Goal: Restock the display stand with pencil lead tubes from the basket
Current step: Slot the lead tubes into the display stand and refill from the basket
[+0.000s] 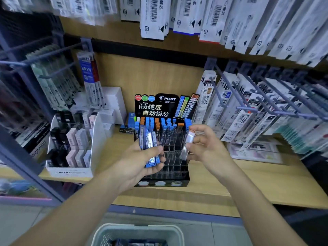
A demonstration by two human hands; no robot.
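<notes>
Your left hand grips a reserve bundle of blue-capped pencil lead tubes while your right hand pinches one clear tube above the black gridded display stand, likely for slotting; the pale basket waits below.

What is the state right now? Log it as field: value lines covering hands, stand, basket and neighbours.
left hand: grips a bundle of blue lead tubes over the stand's front left
right hand: pinches a single tube, pale-capped, tilted, over the stand's right side
display stand: on the wooden shelf; rear rows hold blue and orange capped tubes, front slots empty
basket: below the shelf edge, contents cut off by the frame
neighbour: white MONO box left of the stand
</notes>
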